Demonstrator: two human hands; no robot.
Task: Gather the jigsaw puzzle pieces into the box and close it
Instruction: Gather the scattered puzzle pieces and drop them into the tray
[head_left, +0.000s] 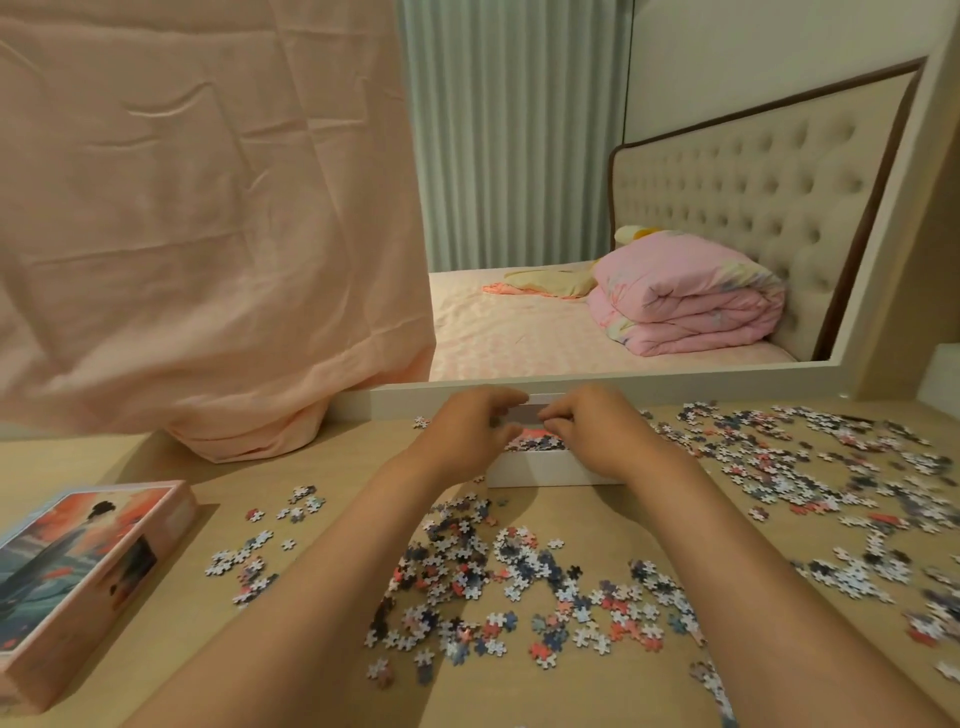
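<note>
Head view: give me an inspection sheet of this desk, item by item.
Surface: wooden desk, strewn with pieces.
Job's things: white box open, some pieces inside; loose puzzle pieces in front of it and to its right; picture lid lying apart at the left.
Clutter: nothing seen.
Hands: left hand and right hand over the box, fingers curled; whether they hold pieces is unclear.
Cables: nothing seen.
Surroundings: pink cloth hanging at the left; mirror behind the desk, showing a bed.

No lettering can be read; the dark patch (139, 557) on the box lid (67, 582) is too blurred
</note>
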